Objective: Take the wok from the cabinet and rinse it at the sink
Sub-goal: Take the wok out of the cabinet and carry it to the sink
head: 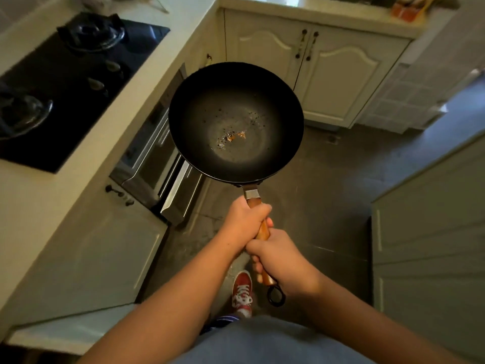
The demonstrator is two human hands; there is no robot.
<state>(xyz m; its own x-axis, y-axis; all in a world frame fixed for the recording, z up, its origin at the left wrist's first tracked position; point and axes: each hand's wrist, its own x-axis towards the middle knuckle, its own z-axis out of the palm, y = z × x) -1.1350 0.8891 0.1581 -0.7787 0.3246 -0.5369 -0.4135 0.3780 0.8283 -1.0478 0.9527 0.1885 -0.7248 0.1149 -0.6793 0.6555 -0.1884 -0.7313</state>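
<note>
A black wok [236,101] with a wooden handle [263,230] is held level over the kitchen floor, in the middle of the view. Small orange and dark crumbs lie in its bottom. My left hand [242,219] grips the handle near the wok's metal collar. My right hand [282,261] grips the handle farther back, just ahead of its black hanging ring [276,295]. No sink is in view.
A black gas hob [65,74] sits in the white counter [110,122] on the left, with a built-in oven [154,153] and a white cabinet door below. Closed cream cabinets [315,74] stand ahead, grey cabinets [430,245] on the right. Dark floor and my red shoe [242,290] lie below.
</note>
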